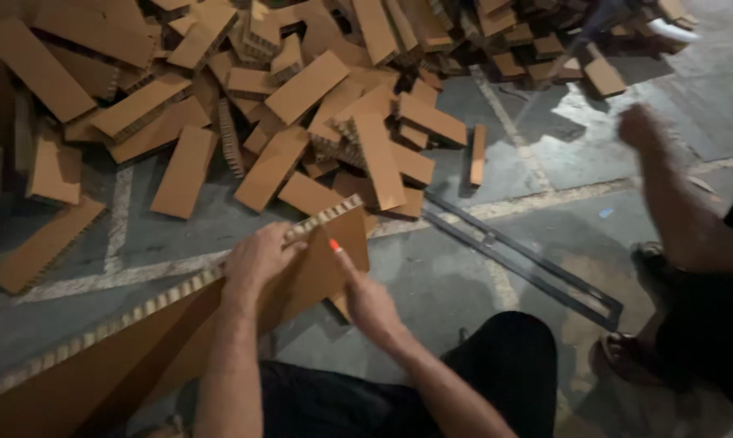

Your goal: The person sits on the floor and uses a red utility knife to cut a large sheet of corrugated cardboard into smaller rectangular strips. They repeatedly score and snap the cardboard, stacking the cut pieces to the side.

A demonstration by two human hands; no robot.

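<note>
A long brown honeycomb cardboard board runs from the lower left up to the middle of the view. My left hand grips its top edge near the far end. My right hand rests against the board's end face, holding a small cutter with an orange-red tip pointed at the board's upper corner. My dark-trousered legs show below the board.
A big heap of cut cardboard pieces covers the concrete floor ahead. A dark metal strip frame lies on the floor to the right. Another person's arm and sandalled feet are at the right edge.
</note>
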